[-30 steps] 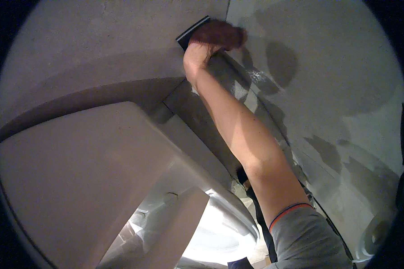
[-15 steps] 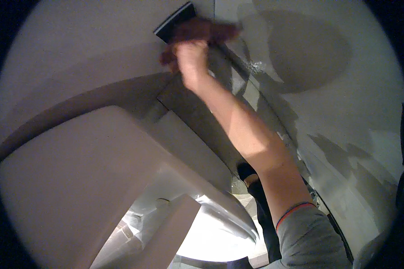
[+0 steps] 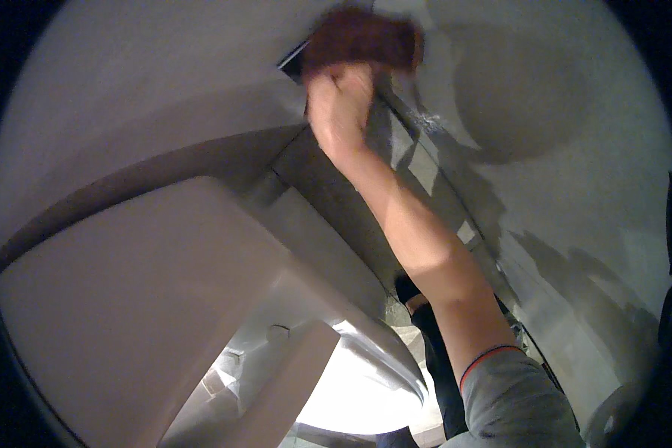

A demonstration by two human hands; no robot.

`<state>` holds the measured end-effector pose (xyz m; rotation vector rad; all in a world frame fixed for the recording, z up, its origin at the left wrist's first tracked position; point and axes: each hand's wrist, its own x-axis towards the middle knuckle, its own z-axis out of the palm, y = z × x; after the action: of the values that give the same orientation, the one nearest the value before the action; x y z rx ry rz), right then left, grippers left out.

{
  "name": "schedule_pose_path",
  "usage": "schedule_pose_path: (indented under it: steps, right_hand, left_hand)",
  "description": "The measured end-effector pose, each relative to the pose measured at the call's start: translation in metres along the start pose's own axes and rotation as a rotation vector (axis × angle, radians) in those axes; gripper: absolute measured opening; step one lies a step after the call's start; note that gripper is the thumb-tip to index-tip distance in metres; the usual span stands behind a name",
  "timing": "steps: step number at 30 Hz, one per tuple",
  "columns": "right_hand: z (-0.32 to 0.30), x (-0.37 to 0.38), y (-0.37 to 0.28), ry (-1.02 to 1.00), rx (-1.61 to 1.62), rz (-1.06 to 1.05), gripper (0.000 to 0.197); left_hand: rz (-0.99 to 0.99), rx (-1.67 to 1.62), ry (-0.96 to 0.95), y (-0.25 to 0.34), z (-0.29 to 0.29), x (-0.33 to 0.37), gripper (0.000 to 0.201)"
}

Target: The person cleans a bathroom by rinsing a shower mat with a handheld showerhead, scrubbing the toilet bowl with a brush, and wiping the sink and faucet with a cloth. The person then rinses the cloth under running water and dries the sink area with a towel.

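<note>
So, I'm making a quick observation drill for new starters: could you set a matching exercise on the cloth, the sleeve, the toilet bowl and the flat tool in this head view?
Things
A. cloth
B. sleeve
C. toilet bowl
D. flat tool

Descriptions
1. Grey, with red at its edge
2. Dark, mostly hidden, one corner showing
3. Dark red, held in the right hand
4. White and brightly lit, near the picture's lower edge

Pairs: A-3, B-1, C-4, D-2
</note>
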<state>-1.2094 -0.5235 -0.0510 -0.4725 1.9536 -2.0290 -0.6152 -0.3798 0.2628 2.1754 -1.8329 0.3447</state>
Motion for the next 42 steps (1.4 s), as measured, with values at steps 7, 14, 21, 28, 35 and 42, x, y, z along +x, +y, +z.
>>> schedule_pose_path:
  steps: [7,14,21,28,35,42]
  right_hand:
    - [0.021,0.0,0.009,0.092,-0.282,-0.343,0.045]
    - [0.016,-0.03,0.032,-0.14,-0.248,0.078,0.033]
    - [-0.023,-0.106,0.007,-0.967,-0.073,0.466,0.034]
    - [-0.12,-0.189,-0.034,-1.013,-0.507,-0.061,0.033]
    - [-0.331,-0.294,-0.008,-1.006,-0.204,0.603,0.029]
    - [-0.379,-0.406,-0.099,-0.967,-0.986,0.287,0.043]
  left_hand:
    - [-0.015,-0.113,-0.02,0.011,0.009,-0.003,0.056]
    - [-0.031,-0.264,-0.028,0.023,0.011,-0.017,0.063]
    - [-0.049,-0.444,-0.01,0.044,0.019,-0.033,0.071]
    - [-0.068,-0.691,-0.005,0.065,0.028,-0.051,0.079]
    - [0.02,-0.903,0.104,0.06,-0.01,-0.111,0.086]
    - [0.037,-0.884,0.089,-0.032,-0.108,-0.271,0.073]
